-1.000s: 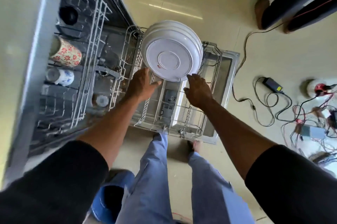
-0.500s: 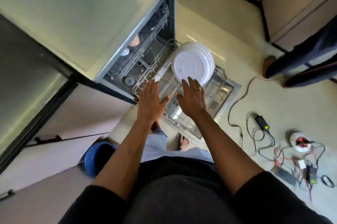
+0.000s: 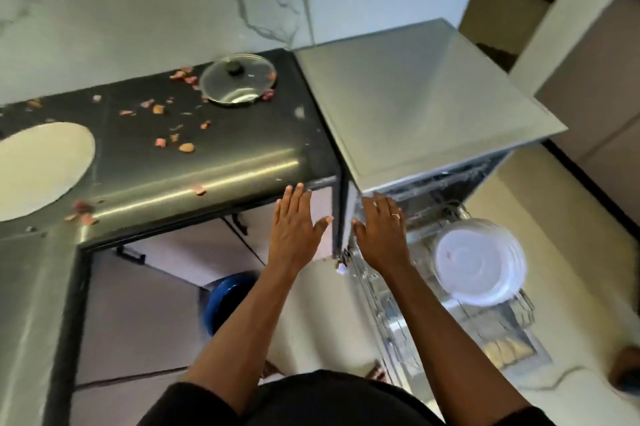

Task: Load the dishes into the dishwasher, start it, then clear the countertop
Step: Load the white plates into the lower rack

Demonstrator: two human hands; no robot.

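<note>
both hands empty, fingers spread: left hand (image 3: pixel 297 224), right hand (image 3: pixel 381 231). white plates (image 3: pixel 479 263) at 4 o'clock in the dishwasher rack (image 3: pixel 388 318); glass lid (image 3: pixel 239 82) on the worktop (image 3: pixel 214 148) at 11.

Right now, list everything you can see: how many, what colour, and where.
countertop: one, black, left half of the view
lid: one, clear glass with a black knob, back of the countertop
food scraps: many, pinkish, scattered over the countertop
flat plate: one, white, left edge of the countertop, partly cut off
dishwasher: one, grey, right of the countertop, open
rack: one, wire, pulled out at the bottom
stacked plates: several, white, in the rack
bucket: one, blue, on the floor
left hand: open, empty, below the countertop edge
right hand: open, empty, above the rack
</note>
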